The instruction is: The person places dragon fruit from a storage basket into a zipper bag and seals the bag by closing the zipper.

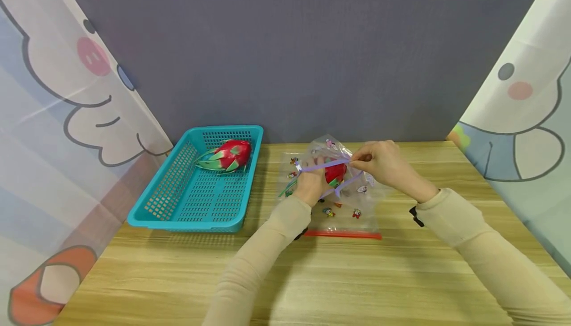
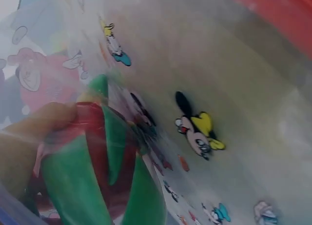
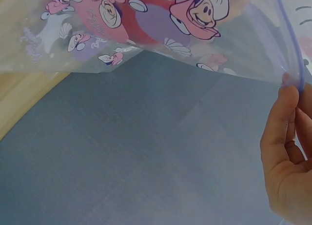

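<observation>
Keep your right hand (image 1: 383,165) pinching the clear cartoon-print zip bag (image 1: 332,187) rim wide while your left hand (image 1: 312,185), curled round the red-green dragon fruit (image 1: 335,173), seats it deep.

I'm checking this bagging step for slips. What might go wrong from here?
The right hand only pinches the purple zip edge of the clear cartoon-printed plastic bag; it may slip and the mouth close. The left hand holds the red, green-scaled dragon fruit inside; its scales might catch on the film.
</observation>
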The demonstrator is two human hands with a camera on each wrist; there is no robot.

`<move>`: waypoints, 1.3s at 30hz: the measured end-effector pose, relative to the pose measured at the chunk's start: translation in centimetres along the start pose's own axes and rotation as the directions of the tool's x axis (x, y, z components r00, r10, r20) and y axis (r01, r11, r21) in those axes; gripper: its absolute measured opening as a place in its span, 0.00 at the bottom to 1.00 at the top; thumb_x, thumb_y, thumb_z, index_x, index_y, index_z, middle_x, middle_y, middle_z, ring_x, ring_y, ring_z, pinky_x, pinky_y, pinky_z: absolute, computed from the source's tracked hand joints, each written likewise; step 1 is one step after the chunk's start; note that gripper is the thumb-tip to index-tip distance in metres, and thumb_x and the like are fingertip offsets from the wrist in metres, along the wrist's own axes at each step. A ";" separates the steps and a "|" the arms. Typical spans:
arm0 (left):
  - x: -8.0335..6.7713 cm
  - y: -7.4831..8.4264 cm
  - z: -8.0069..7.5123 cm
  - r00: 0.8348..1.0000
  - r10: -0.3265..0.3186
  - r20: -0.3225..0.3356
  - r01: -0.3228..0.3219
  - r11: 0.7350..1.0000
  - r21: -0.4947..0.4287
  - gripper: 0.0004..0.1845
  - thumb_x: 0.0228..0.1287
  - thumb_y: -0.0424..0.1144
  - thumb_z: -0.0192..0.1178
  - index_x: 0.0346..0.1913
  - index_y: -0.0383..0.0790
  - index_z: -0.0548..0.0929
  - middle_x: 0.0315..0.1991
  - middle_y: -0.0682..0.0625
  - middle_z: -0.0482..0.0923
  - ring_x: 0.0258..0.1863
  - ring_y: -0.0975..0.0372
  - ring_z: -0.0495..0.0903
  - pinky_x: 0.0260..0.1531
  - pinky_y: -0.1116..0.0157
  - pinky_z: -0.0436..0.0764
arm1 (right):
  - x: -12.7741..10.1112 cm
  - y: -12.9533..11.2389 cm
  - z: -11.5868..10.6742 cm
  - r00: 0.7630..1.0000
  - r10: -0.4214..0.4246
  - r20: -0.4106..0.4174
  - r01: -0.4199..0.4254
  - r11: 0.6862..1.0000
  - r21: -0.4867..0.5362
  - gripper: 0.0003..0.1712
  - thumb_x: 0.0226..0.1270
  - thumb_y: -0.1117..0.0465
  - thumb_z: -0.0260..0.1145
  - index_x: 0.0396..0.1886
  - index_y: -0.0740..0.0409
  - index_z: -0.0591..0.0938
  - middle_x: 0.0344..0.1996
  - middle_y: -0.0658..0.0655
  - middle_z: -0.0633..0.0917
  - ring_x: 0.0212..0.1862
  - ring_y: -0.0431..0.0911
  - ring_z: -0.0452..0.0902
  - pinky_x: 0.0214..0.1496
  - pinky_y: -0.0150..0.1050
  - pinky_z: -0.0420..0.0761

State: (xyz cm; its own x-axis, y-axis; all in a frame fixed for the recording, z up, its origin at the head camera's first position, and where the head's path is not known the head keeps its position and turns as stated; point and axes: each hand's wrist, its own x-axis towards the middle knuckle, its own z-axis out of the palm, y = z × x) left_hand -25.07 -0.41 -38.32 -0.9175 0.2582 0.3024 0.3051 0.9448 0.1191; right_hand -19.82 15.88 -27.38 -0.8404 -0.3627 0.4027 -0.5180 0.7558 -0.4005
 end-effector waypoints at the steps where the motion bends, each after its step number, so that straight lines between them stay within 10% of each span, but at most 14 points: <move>1: 0.1 0.0 0.0 1.000 -0.011 0.018 0.011 1.000 -0.015 0.48 0.33 0.60 0.73 0.57 0.40 0.65 0.53 0.42 0.70 0.48 0.54 0.72 0.47 0.63 0.78 | 0.0 0.0 0.0 1.000 -0.001 -0.001 0.001 1.000 0.001 0.03 0.52 0.65 0.70 0.26 0.61 0.86 0.23 0.54 0.85 0.22 0.39 0.76 0.23 0.32 0.73; 12: 0.0 -0.6 -0.8 0.937 -0.112 0.331 0.205 0.943 -0.263 0.54 0.48 0.59 0.66 0.71 0.43 0.47 0.66 0.39 0.53 0.61 0.51 0.64 0.54 0.56 0.74 | 0.6 0.3 0.9 1.000 0.015 -0.024 -0.015 0.999 0.034 0.03 0.51 0.66 0.70 0.26 0.61 0.86 0.24 0.56 0.85 0.22 0.40 0.76 0.23 0.30 0.73; 23: 0.1 -1.3 -0.9 0.916 -0.107 0.387 0.265 0.885 -0.384 0.55 0.48 0.57 0.67 0.72 0.45 0.43 0.70 0.38 0.46 0.62 0.46 0.65 0.57 0.51 0.71 | 0.9 0.4 1.5 0.999 0.032 -0.038 -0.030 0.998 0.056 0.03 0.53 0.65 0.70 0.27 0.60 0.86 0.24 0.55 0.85 0.22 0.41 0.77 0.24 0.32 0.73; 26: -0.6 -1.1 -1.4 0.923 -0.073 0.378 0.213 0.914 -0.345 0.55 0.52 0.55 0.65 0.72 0.41 0.41 0.71 0.36 0.43 0.64 0.45 0.62 0.59 0.51 0.68 | 1.0 0.5 1.6 0.998 0.028 -0.057 -0.025 0.998 0.053 0.03 0.52 0.65 0.70 0.26 0.60 0.86 0.23 0.55 0.85 0.21 0.41 0.77 0.24 0.32 0.73; 32: -3.0 -0.6 -3.6 0.940 0.059 0.336 0.013 0.978 -0.208 0.42 0.62 0.50 0.57 0.70 0.31 0.51 0.44 0.38 0.80 0.41 0.54 0.79 0.48 0.59 0.78 | 1.1 0.8 1.7 0.995 0.026 -0.100 -0.022 0.999 0.044 0.03 0.52 0.64 0.70 0.26 0.59 0.87 0.23 0.55 0.85 0.21 0.41 0.76 0.23 0.32 0.72; 39: -5.2 -2.0 -6.7 0.948 0.292 0.123 -0.254 0.933 -0.255 0.23 0.58 0.40 0.62 0.54 0.31 0.76 0.47 0.41 0.80 0.38 0.58 0.83 0.36 0.66 0.82 | 1.1 1.2 1.8 0.989 0.006 -0.146 0.002 0.999 0.053 0.04 0.52 0.63 0.71 0.26 0.60 0.87 0.23 0.56 0.85 0.23 0.45 0.78 0.25 0.35 0.74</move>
State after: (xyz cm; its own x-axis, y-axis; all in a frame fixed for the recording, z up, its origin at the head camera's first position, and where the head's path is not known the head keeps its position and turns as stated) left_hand -19.18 -4.99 -33.83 -0.8126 0.5456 0.2049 0.5828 0.7645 0.2755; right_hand -21.69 15.41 -28.91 -0.8115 -0.2748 0.5158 -0.5271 0.7254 -0.4427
